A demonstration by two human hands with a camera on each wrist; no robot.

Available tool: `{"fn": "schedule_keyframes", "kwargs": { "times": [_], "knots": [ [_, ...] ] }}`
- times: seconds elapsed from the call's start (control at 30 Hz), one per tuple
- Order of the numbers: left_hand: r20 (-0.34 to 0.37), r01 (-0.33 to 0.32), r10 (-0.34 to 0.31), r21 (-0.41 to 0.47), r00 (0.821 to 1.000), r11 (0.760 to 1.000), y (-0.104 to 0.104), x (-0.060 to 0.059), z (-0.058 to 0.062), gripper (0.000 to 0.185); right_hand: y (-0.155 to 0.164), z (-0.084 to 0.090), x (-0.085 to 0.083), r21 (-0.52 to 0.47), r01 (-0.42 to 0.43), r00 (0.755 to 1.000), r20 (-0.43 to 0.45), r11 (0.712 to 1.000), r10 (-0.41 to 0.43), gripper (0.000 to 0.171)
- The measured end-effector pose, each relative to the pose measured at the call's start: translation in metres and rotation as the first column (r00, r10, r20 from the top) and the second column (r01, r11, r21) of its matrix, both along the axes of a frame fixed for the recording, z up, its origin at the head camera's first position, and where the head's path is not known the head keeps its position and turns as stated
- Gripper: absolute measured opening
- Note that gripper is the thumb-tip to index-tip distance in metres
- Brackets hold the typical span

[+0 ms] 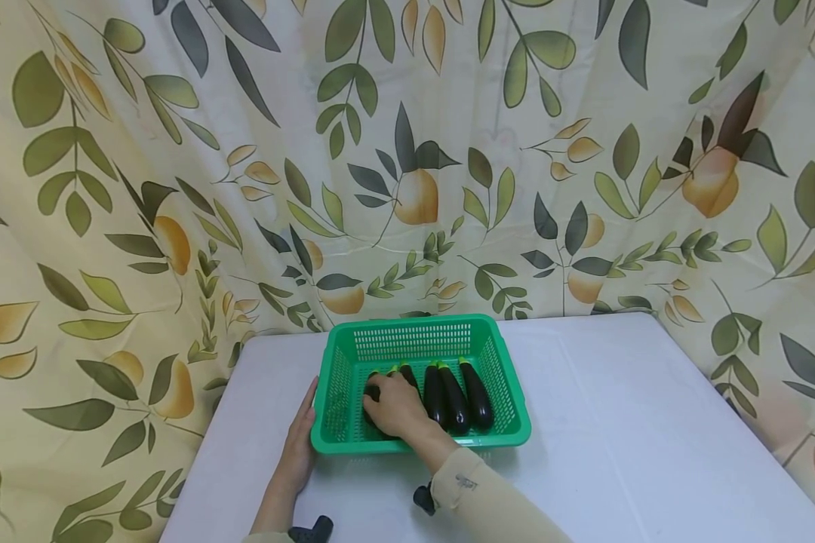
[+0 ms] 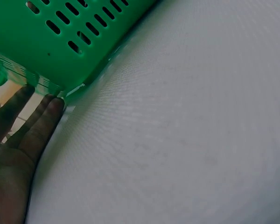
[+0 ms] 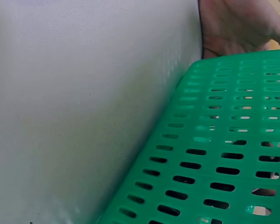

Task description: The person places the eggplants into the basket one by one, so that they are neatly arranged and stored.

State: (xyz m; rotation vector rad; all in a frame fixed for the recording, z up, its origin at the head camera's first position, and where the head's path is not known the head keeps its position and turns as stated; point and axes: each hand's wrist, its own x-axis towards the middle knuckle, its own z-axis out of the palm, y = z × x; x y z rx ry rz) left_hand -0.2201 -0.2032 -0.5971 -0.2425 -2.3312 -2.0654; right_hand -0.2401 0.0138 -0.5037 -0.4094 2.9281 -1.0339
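A green plastic basket [image 1: 509, 437] with slotted walls holds several dark purple eggplants [image 1: 454, 403] with green stem ends. My right hand [image 1: 397, 407] reaches over the basket's front rim, its fingers curled round an eggplant [image 1: 371, 394] at the left of the row. The hand covers part of that eggplant and its neighbours. Against the basket's outer left side rests my left hand [image 1: 300, 437], fingers straight. The left wrist view shows those fingers [image 2: 37, 130] at the basket's lower corner. In the right wrist view the basket's front wall [image 3: 196, 163] hides the right hand.
The basket stands on a table with a white cloth [image 1: 604, 422], near its back edge. Behind hangs a curtain [image 1: 489, 173] with a leaf and fruit print. Dark wrist-camera mounts [image 1: 312, 529] sit at both wrists.
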Motion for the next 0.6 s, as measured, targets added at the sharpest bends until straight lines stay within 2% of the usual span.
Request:
{"fn": "schedule_keyframes", "kwargs": {
  "times": [0.23,0.6],
  "knots": [
    [-0.006,-0.005,0.005,-0.001,1.0,1.0,-0.0006,-0.001,-0.0005,0.051,-0.0044,-0.0018,-0.0008,0.04,0.003,1.0,0.014,0.999,-0.004,0.037],
    [-0.01,-0.014,0.014,-0.018,1.0,1.0,0.0001,0.0001,-0.0001,0.053,-0.008,-0.003,-0.0006,0.1,0.004,1.0,-0.012,0.995,-0.003,0.035]
  ]
}}
